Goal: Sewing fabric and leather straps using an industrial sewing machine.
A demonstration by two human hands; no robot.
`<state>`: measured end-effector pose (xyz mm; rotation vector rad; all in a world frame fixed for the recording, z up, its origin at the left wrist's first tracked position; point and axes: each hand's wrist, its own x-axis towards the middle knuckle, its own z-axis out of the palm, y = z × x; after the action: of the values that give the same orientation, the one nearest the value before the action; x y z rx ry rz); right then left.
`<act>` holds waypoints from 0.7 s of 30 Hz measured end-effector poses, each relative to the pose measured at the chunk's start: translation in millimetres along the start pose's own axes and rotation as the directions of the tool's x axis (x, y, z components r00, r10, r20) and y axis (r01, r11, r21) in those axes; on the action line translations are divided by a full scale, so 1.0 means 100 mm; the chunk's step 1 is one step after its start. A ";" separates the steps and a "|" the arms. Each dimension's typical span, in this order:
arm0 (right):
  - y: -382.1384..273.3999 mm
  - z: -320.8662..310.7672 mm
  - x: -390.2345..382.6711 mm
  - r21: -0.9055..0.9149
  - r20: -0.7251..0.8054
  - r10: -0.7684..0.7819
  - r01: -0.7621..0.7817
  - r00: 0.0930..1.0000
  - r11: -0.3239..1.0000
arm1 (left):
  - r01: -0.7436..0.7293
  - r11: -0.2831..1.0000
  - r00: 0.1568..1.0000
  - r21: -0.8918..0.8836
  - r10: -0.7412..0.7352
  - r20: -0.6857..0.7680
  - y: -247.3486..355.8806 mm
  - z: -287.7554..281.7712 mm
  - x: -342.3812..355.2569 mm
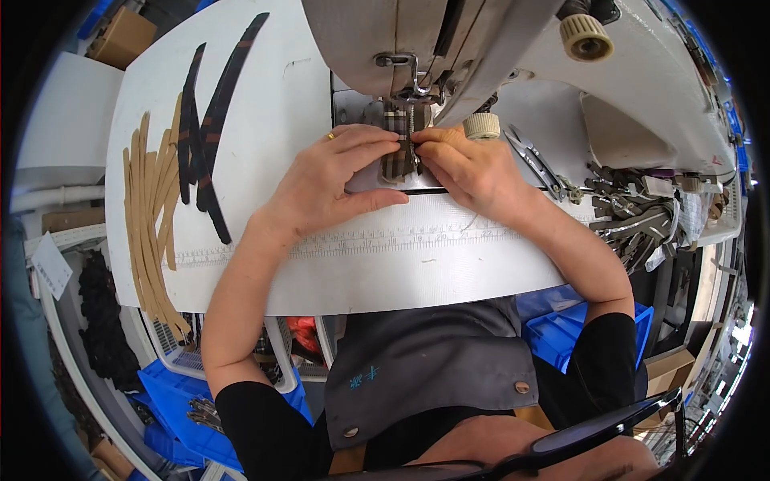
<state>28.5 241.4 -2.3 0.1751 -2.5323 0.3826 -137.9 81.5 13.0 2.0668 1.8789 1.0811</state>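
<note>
A sewing machine (425,40) stands over a piece of plaid fabric (395,163) with a narrow strip along its right side. My left hand (341,176) rests its fingertips on the fabric's left part, thumb stretched apart toward me. My right hand (473,172) has its fingers bent and closed on the fabric's right edge, close below the presser foot. Scissors (536,164) lie just right of my right hand. A long ruler scale (361,244) runs across the white table (353,293) in front of both hands.
Tan strips (148,224) and dark strips (210,144) lie on the table's left. Metal tools (642,220) are piled at the right beside a white basket (718,208). Blue crates (176,409) sit below the table, and a cardboard box (120,36) is at the back left.
</note>
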 end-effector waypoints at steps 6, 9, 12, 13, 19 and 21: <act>-0.01 0.00 0.06 0.207 -0.023 0.234 -0.225 0.972 0.952 | 0.032 0.999 0.994 -0.005 -0.033 -0.104 -0.05 0.11 0.05; 0.00 -0.01 0.07 0.246 -0.018 0.225 -0.213 0.974 0.945 | 0.069 0.996 0.987 -0.061 -0.077 -0.142 -0.05 0.13 0.06; 0.00 -0.01 0.06 0.231 -0.004 0.222 -0.216 0.975 0.949 | 0.069 0.992 0.985 -0.107 -0.085 -0.148 -0.06 0.12 0.07; 0.00 -0.01 0.06 0.232 -0.006 0.233 -0.225 0.972 0.946 | 0.073 0.989 0.986 -0.129 -0.091 -0.140 -0.06 0.12 0.07; 0.01 -0.01 0.05 0.251 0.026 0.225 -0.224 0.974 0.942 | 0.125 0.960 0.982 -0.251 -0.156 -0.108 -0.09 0.11 0.06; 0.01 -0.01 0.05 0.250 0.029 0.214 -0.215 0.976 0.944 | 0.093 0.974 0.987 -0.209 -0.118 -0.110 -0.09 0.11 0.05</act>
<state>24.5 242.6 1.4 -0.0061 -2.5040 0.7928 -139.3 91.9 2.4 1.8072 1.8210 1.3382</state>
